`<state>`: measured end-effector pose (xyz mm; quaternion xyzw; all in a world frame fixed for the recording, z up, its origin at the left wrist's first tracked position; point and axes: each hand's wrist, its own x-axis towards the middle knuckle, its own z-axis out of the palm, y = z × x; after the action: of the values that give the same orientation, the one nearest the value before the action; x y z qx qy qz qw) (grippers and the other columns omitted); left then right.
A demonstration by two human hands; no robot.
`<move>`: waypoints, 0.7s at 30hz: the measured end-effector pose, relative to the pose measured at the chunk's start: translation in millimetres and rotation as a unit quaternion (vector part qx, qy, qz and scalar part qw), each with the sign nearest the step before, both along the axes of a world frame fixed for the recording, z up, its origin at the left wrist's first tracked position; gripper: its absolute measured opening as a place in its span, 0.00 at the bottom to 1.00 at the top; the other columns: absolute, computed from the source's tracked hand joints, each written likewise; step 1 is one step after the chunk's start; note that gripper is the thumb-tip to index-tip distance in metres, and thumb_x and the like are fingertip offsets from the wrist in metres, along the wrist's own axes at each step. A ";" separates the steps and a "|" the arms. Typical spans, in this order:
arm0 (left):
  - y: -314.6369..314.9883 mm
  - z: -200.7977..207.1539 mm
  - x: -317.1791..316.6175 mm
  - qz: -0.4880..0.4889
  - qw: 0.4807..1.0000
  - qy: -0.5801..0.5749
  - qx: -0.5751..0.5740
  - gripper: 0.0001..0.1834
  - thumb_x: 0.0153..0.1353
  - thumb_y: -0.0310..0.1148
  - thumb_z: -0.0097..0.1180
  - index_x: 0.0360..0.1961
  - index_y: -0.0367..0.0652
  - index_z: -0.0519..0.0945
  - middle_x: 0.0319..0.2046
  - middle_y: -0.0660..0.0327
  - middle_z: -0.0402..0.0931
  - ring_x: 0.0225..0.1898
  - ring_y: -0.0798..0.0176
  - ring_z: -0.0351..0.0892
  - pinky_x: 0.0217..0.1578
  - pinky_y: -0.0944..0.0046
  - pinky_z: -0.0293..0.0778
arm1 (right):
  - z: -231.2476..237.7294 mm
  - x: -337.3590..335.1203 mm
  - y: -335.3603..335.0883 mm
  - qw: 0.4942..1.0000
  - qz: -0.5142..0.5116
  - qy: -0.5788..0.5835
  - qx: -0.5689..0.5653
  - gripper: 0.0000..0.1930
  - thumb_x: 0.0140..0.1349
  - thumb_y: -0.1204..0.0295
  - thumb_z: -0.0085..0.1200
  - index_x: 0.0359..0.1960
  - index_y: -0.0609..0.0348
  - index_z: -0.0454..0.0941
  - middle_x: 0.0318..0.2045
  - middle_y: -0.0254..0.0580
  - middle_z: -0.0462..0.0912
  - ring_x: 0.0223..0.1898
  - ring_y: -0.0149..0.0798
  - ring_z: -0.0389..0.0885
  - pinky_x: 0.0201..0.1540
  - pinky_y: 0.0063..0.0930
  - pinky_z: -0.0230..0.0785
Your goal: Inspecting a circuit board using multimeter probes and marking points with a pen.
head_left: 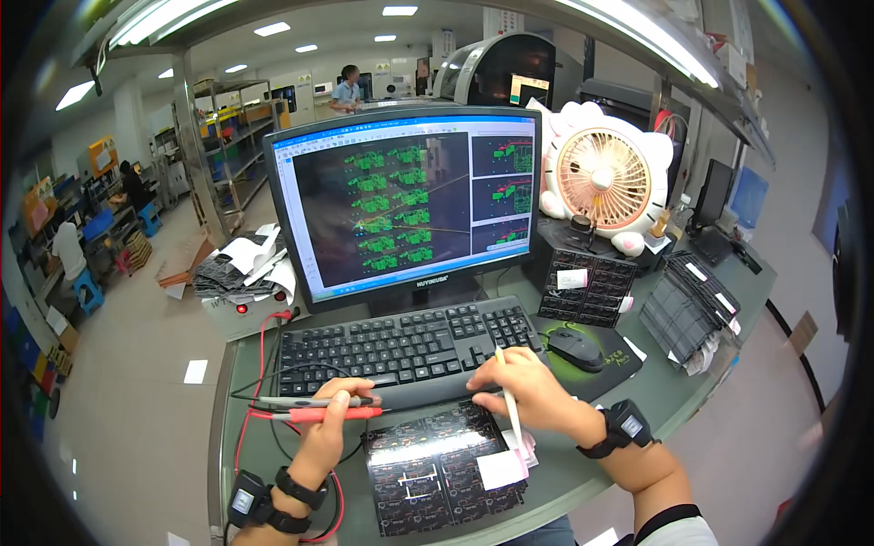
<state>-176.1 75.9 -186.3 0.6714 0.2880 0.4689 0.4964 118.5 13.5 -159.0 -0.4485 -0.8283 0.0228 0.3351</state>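
My left hand is closed around a red test probe and a grey-black test probe, both lying sideways across the fingers with tips pointing right. Between the forefinger and thumb of my right hand stands a slim white pen-like stick, its lower end down by a white paper label. Below both hands lies a stack of black printed circuit boards, glossy with reflected light. The label rests on the right part of the stack. My right fingers hover at the stack's far edge, close to the keyboard.
A monitor shows a green board layout. To the right are a mouse on a mat, upright boards, a white fan and another board stack. Papers top a red-lit box at left; red and black leads trail beside it.
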 end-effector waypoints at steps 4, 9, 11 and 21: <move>3.3 -5.6 2.9 0.046 0.989 0.108 0.089 0.27 0.68 0.42 0.27 0.51 0.36 0.75 0.43 0.50 0.75 0.49 0.56 0.74 0.51 0.57 0.69 | -20.7 5.3 -4.5 0.998 0.014 0.034 0.041 0.10 0.55 0.69 0.63 0.38 0.53 0.78 0.36 0.34 0.82 0.42 0.41 0.78 0.55 0.39 0.63; -1.2 -4.9 8.1 0.054 0.988 0.132 0.057 0.27 0.69 0.43 0.25 0.51 0.36 0.72 0.43 0.53 0.75 0.50 0.59 0.73 0.53 0.59 0.67 | -27.6 13.7 -4.0 0.998 0.000 0.042 0.056 0.12 0.55 0.75 0.62 0.41 0.53 0.78 0.40 0.31 0.84 0.45 0.39 0.79 0.54 0.38 0.63; -0.5 -4.7 8.5 0.051 0.986 0.149 0.053 0.27 0.69 0.43 0.25 0.52 0.36 0.71 0.43 0.52 0.75 0.50 0.59 0.73 0.53 0.59 0.67 | -31.5 14.4 -2.4 0.997 0.000 0.044 0.063 0.11 0.55 0.75 0.62 0.40 0.54 0.77 0.40 0.31 0.84 0.44 0.39 0.79 0.53 0.37 0.63; 5.0 -12.9 8.8 0.032 0.989 0.139 0.036 0.27 0.68 0.45 0.25 0.49 0.38 0.72 0.45 0.54 0.75 0.50 0.60 0.73 0.54 0.58 0.66 | -30.7 9.7 -2.6 0.995 0.019 0.065 0.076 0.10 0.54 0.74 0.62 0.38 0.55 0.78 0.35 0.34 0.82 0.40 0.41 0.79 0.52 0.38 0.65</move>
<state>-167.3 80.9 -199.2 0.7381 0.3585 0.3966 0.4116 128.2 10.9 -189.6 -0.4034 -0.8124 -0.0049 0.4209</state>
